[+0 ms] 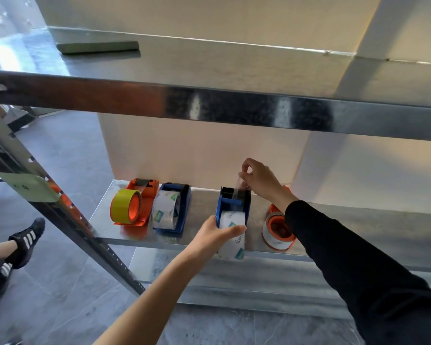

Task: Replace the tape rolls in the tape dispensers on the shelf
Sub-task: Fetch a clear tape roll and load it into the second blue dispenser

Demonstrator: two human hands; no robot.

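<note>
Fingers: left hand (215, 236) grips tape roll (234, 246) | right hand (259, 180) pinches tape end (240, 181) | orange dispenser (278, 230) half-hidden

Left arm (159, 282): bare, rising from below and left of the blue dispenser (234, 204) to its near end, wrist straight.
Left hand (213, 234): at the dispenser's near end, gripping the tape roll (233, 241) seated there; one digit lies across the roll's face, and the other fingers wrap the dispenser's left side.
Right arm (358, 257): in a black sleeve, reaching in from below and right of the dispenser and passing along its right side; the wrist is bare.
Right hand (259, 180): above the dispenser's far end, back turned upward, thumb and forefinger pinching the end of the clear tape strip (239, 188), remaining fingers curled.
</note>
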